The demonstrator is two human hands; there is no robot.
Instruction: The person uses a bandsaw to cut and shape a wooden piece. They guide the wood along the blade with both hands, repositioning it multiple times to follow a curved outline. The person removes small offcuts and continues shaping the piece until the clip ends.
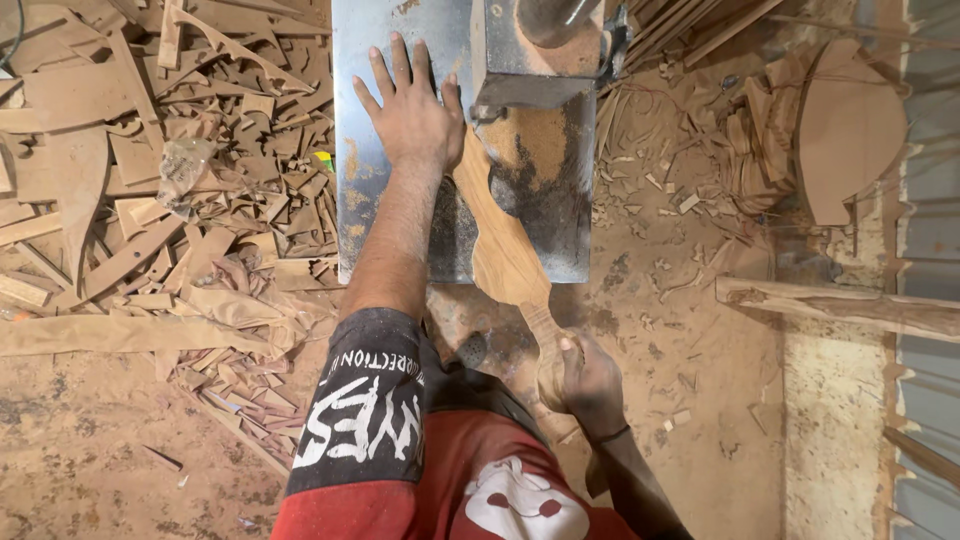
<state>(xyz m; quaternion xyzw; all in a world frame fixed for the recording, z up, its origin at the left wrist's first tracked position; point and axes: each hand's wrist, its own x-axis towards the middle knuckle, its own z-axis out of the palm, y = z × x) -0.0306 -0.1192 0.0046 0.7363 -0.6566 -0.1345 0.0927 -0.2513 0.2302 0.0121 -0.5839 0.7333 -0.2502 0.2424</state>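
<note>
Wooden carved piece (505,250) on the metal saw table (400,60): left hand (412,110) flat on it, right hand (585,380) clenches its handle.

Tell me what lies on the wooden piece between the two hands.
In the head view, only the bare wooden piece runs from the left hand to the right hand, partly over the sawdust-strewn metal table.

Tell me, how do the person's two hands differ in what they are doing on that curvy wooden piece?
The left hand lies flat, fingers spread, on the far end of the wooden piece over the metal table. The right hand is curled around the narrow near end, off the table's edge. The left arm is stretched out; the right is bent close to the body. Both touch the same piece.
</note>
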